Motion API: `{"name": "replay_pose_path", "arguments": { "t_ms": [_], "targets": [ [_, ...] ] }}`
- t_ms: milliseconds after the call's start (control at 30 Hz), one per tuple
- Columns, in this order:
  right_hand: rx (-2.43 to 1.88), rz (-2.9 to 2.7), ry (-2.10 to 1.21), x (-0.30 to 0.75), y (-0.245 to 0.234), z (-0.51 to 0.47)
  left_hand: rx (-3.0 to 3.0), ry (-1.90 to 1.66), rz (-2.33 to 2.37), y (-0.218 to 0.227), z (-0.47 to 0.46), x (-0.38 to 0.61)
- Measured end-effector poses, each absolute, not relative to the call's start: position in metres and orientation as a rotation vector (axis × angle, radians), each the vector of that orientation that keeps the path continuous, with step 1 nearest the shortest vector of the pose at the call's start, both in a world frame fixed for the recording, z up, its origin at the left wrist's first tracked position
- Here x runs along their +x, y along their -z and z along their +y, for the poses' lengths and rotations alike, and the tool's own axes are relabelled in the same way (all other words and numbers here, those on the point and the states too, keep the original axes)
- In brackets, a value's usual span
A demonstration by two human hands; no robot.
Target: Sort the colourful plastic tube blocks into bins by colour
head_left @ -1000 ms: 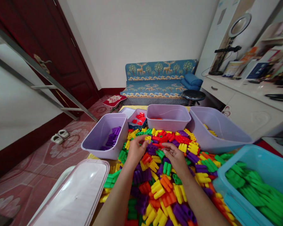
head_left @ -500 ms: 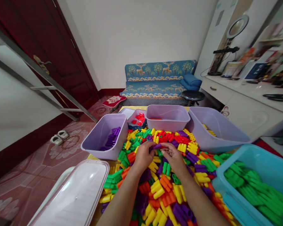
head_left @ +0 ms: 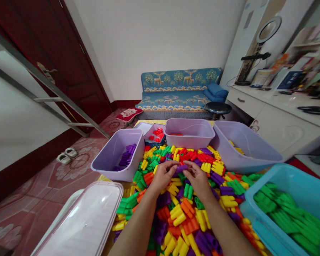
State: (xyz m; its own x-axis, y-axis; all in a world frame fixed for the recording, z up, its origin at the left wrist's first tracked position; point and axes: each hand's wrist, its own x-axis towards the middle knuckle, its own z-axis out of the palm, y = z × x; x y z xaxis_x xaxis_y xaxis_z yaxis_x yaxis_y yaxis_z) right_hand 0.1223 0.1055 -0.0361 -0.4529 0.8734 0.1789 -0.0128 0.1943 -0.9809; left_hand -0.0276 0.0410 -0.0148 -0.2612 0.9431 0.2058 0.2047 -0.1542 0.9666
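Between my two hands, over the middle of the pile, is a purple plastic building piece (head_left: 180,168). The fingers of my left hand (head_left: 164,175) close on its left end. At its right end, the thumb and fingertips of my right hand (head_left: 196,176) pinch it. Below and around both hands lie loose tube-shaped pieces in yellow, green, orange, red and purple, such as a green piece (head_left: 188,191) and an orange piece (head_left: 187,207).
A lilac bin (head_left: 117,174) at left holds purple pieces. Behind the pile stand a small tray (head_left: 151,144) with red pieces, a lilac bin (head_left: 190,143) and another bin (head_left: 256,161) with yellow ones. A turquoise bin (head_left: 272,227) at right holds green pieces. A lid (head_left: 80,220) lies front left.
The purple piece has turned and now shows more of its side between my hands. My fingers have shifted on it slightly; the bins and pile look the same.
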Motion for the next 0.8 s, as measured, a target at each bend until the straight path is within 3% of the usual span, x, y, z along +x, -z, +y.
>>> {"name": "replay_pose_path", "arguments": {
  "t_ms": [233,433,667,800],
  "targets": [
    [-0.776,-1.738,-1.176,0.123,0.032,0.105,1.344,-1.445,1.494,0.015,0.039,-0.025],
    [-0.810,-1.714,-1.305,0.123,0.031,0.101,1.241,-1.557,1.412,0.016,0.040,-0.024],
    [-0.842,-1.580,-1.399,0.123,0.035,0.103,0.483,-2.162,0.800,-0.012,0.038,-0.040],
    [-0.874,-1.595,-1.384,0.123,0.037,0.104,-0.064,-2.306,0.430,-0.037,0.029,-0.062]
  ]
}}
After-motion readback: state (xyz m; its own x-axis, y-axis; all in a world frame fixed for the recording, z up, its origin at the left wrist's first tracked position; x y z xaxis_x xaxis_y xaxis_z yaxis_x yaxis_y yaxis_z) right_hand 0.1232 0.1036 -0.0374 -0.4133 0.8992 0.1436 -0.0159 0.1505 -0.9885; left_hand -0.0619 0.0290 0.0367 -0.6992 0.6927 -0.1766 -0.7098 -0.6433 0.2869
